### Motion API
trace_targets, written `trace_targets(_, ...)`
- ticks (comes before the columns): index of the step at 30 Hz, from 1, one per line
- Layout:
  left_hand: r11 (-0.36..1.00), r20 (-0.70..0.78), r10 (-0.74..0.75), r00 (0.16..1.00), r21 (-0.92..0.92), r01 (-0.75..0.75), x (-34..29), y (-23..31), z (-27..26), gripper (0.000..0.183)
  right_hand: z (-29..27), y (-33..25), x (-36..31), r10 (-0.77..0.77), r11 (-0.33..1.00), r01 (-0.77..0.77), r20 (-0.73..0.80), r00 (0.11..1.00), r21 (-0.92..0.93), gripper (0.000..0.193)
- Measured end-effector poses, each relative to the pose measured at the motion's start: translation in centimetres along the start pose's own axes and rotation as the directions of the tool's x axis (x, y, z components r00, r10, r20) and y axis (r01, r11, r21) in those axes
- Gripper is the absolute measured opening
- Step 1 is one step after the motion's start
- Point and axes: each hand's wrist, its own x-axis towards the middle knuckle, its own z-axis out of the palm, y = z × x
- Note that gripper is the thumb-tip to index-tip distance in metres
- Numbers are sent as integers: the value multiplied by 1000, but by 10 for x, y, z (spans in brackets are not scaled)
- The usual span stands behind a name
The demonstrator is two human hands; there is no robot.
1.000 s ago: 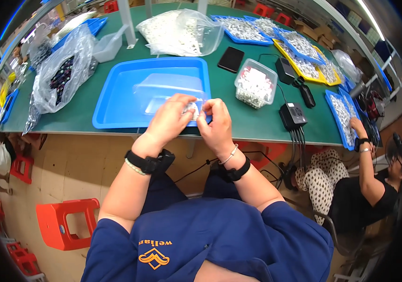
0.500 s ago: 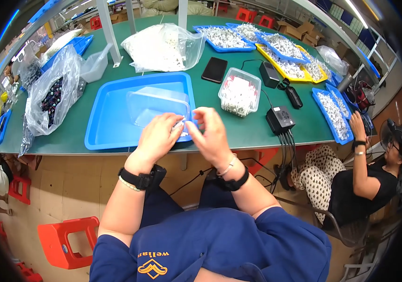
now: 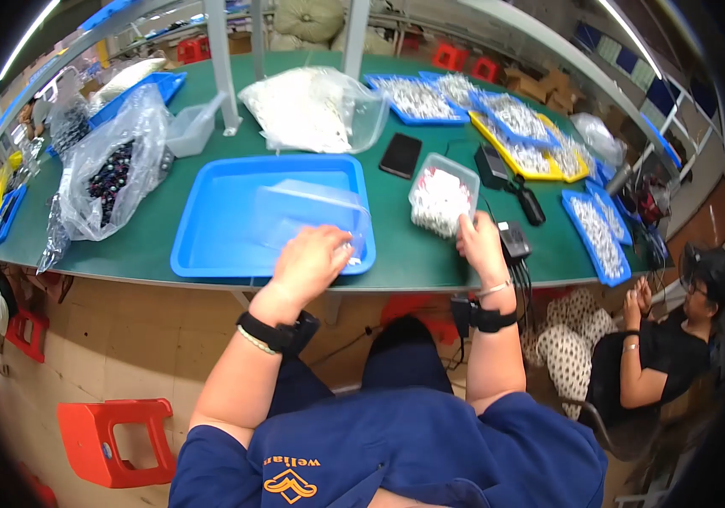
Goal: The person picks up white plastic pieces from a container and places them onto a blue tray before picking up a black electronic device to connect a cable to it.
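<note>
My left hand [image 3: 312, 261] is over the near right corner of a blue tray [image 3: 189, 220], its fingers curled together. Small white pieces [image 3: 354, 261] lie by its fingertips; what the fingers hold is mostly hidden. Beside that hand a clear plastic container [image 3: 295, 207] lies inside the tray. To the right, my right hand [image 3: 483, 245] grips the near right corner of a clear tub [image 3: 443, 196], thumb and fingers at its edge. White pieces with some red among them fill the tub, which stands on the green table [image 3: 413, 262].
Behind the tray sits a bag of white pieces [image 3: 303, 106]; a bag of dark beads [image 3: 117, 178] is at left. A phone [image 3: 401, 155], black adapters [image 3: 491, 167] and cables lie near the tub. Filled trays [image 3: 595, 233] stand at right, near a seated person [image 3: 659, 339].
My right hand has left the tray's corner and moved right to the tub. The left hand stays at the tray. My view has shifted slightly. The seated person's hands are lower.
</note>
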Motion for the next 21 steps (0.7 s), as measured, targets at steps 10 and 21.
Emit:
trace_targets(10, 997, 17, -39, 999, 68, 38, -3, 1, 6, 39, -3, -2, 7, 164, 830, -266, 240, 957, 491, 36)
trace_targets(21, 1000, 20, -6, 1000, 25, 6, 4, -4, 11, 34, -44, -56, 7, -41, 635, -93, 154, 987, 767, 23)
